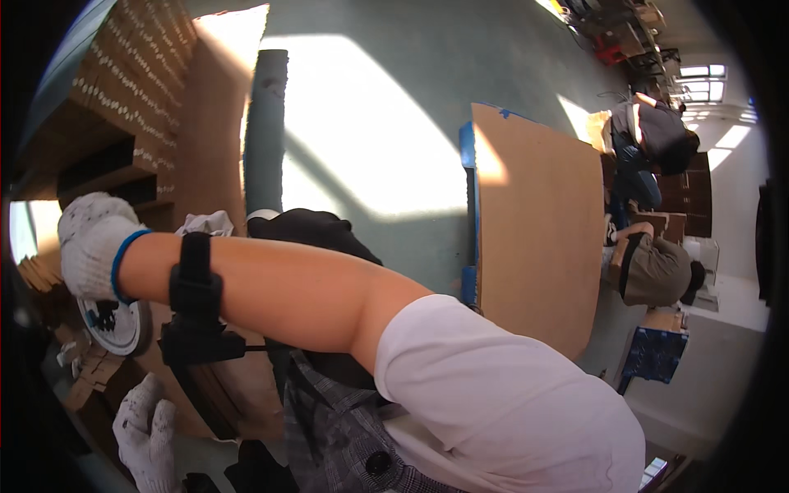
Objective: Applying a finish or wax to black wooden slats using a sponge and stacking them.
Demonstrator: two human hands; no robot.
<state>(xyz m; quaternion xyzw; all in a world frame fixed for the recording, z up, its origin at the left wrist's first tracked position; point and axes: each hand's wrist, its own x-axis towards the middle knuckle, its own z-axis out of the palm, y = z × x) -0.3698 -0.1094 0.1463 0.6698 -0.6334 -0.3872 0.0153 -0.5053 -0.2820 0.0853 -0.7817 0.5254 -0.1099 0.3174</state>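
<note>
My right arm, in a white sleeve, stretches across the view to the left, with a black strapped device (196, 296) on the forearm. My right hand (97, 245), in a white knit glove with a blue cuff band, is curled beside the stacked cardboard. Its fingertips are turned away, and what they hold is hidden. Just below its wrist sits a round white disc (138, 330) with a dark centre; I cannot tell if they touch. At the lower left my left hand (146, 435), gloved in smudged white, has its fingers stretched and the thumb slightly apart, holding nothing.
A tall stack of brown cardboard (136, 90) rises at the upper left, and more cardboard pieces (99, 370) lie below the disc. Across the sunlit floor (370, 123) stands a large brown board (538, 238) with blue edges. Two people work at the right, near a blue crate (655, 353).
</note>
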